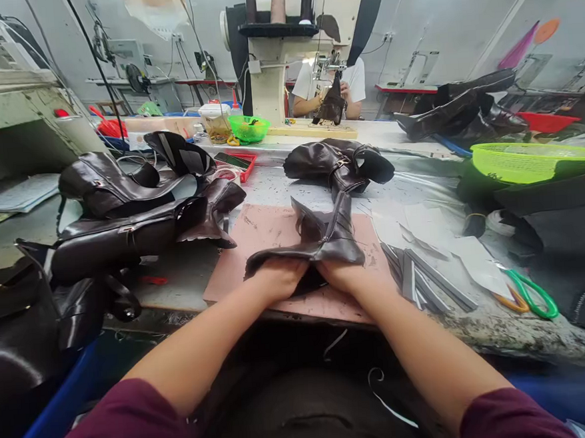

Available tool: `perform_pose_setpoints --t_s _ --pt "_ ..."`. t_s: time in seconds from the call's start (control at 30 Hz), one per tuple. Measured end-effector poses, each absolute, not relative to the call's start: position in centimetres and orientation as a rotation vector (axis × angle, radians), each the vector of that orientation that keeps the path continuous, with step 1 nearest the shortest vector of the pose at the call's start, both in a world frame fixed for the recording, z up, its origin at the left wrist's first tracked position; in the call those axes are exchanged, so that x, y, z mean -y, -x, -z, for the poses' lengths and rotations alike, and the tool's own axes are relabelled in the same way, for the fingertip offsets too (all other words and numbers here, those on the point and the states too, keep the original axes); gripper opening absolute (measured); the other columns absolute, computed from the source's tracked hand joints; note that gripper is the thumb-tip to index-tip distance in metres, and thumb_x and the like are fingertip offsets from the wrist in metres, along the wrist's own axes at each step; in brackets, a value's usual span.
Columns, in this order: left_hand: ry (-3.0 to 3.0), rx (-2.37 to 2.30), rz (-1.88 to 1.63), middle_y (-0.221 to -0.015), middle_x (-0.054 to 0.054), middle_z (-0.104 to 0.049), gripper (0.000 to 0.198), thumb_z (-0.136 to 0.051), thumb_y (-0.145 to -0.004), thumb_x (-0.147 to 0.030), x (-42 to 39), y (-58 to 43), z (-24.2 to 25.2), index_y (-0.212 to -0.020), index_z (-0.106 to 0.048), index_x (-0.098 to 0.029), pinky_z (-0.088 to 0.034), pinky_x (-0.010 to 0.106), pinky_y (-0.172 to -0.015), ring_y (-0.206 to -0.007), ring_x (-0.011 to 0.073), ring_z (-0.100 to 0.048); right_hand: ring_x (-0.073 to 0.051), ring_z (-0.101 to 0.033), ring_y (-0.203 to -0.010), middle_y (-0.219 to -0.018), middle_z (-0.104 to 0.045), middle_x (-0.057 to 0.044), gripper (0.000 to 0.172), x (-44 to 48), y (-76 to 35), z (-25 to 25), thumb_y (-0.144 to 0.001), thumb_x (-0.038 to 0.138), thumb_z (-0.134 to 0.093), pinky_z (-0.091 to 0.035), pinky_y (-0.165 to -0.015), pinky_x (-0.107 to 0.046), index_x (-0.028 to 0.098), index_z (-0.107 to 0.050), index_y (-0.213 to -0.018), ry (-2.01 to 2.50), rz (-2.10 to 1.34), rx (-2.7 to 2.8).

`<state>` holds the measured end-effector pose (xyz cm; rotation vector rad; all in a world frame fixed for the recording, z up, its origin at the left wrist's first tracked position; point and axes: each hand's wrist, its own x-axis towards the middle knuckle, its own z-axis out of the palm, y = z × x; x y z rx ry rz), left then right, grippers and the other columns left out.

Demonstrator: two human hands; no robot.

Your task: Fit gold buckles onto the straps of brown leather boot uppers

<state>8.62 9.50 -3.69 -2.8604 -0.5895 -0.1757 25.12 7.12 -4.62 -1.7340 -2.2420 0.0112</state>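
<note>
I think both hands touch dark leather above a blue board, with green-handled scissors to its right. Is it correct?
Not the colour: in the head view, the board is pink. The left hand and right hand do touch the dark leather, and the scissors lie right of the board.

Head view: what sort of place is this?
Probably a footwear stitching workshop: a large sewing machine topped with thread spools, dark boot pieces heaped at the left, and another boot-shaped piece over a pink board.
</note>
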Motion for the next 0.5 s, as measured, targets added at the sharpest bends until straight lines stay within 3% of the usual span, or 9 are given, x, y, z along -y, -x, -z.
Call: perform_pose_setpoints --t_s 0.1,0.27,0.5 --pt "2.845 0.705 0.159 -0.096 0.017 -0.066 0.032 -0.039 -0.088 -0.024 -10.5 -8.1 4.5 -0.106 -0.058 -0.007 -0.05 0.038 -0.069 -0.08 0.0268 -0.064 -0.032 -0.038 -0.124 -0.132 -0.048 -0.011 0.044 -6.6 -25.7 4.6 -0.086 0.027 -0.039 -0.032 -0.103 -0.045 0.013 -0.046 -0.127 1.737 -0.044 2.299" --pt "2.866 0.608 0.141 -0.103 0.015 -0.065 0.034 -0.046 -0.086 -0.029 -10.5 -7.1 4.2 -0.11 -0.057 -0.007 -0.048 0.036 -0.081 -0.095 0.0256 -0.061 -0.029 -0.031 -0.129 -0.137 -0.042 -0.006 0.051 -6.3 -25.7 4.1 -0.083 0.029 -0.044 -0.023 -0.108 -0.047 0.019 -0.04 -0.132 1.666 -0.098 2.415" --pt "2.736 0.472 0.01 -0.114 0.019 -0.06 0.035 -0.043 -0.084 -0.019 -9.5 -7.6 3.4 -0.111 -0.058 -0.002 -0.041 0.036 -0.091 -0.109 0.0262 -0.053 -0.028 -0.031 -0.129 -0.138 -0.039 -0.011 0.046 -1.5 -25.3 4.3 -0.087 0.027 -0.04 -0.025 -0.107 -0.048 0.015 -0.043 -0.131 1.528 -0.237 2.599"
